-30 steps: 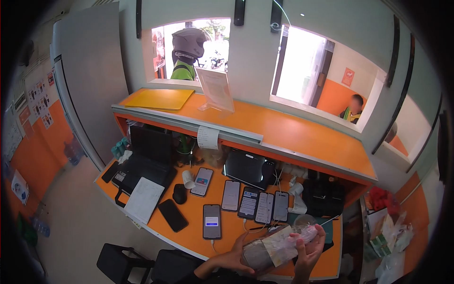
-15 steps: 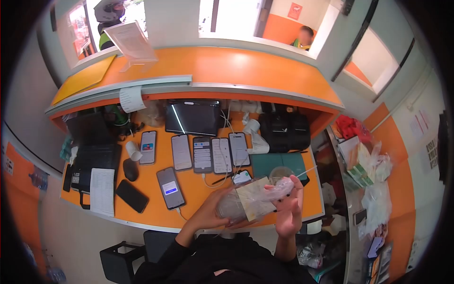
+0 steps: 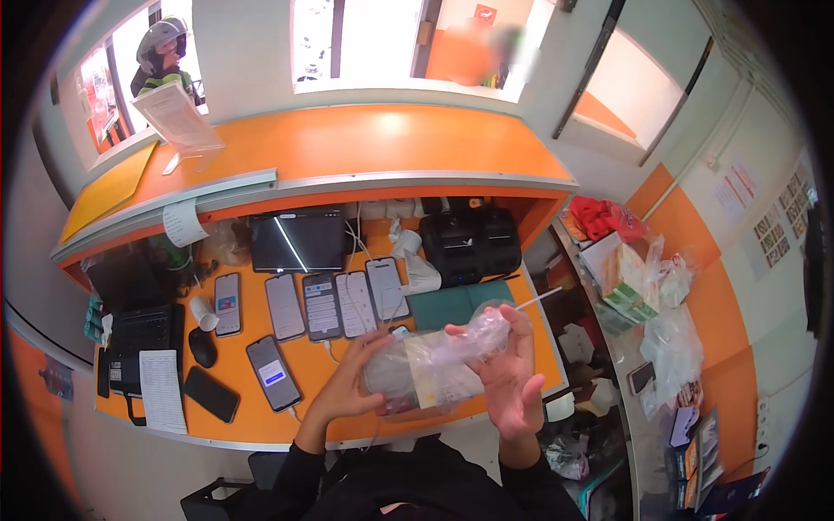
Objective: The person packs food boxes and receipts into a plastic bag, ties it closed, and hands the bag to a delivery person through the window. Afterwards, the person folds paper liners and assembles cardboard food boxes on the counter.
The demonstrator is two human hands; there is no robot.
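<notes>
A clear plastic bag (image 3: 439, 373) with a pale paper label on it lies sideways between my hands, above the front edge of the orange desk (image 3: 330, 425). Its contents look like a clear container, blurred by the plastic. My left hand (image 3: 347, 386) grips the left end, fingers on top and thumb below. At the gathered right end, my right hand (image 3: 511, 382) has its palm turned up, fingers round the bunched plastic and thumb sticking out. A thin white straw (image 3: 539, 298) projects past those fingers. Behind the bag lies a green folder (image 3: 452, 304).
Several phones stand in a row on the desk, including one with a lit dialog (image 3: 273, 373). A mouse (image 3: 202, 347), a black phone (image 3: 211, 394), a paper list (image 3: 162, 391) and a dark tablet (image 3: 298, 241) are there too. A helmeted person (image 3: 161, 56) is outside the window.
The view has swung right, so the desk sits further left. My left fingers are more spread on the bag, and my right thumb now stretches away from it.
</notes>
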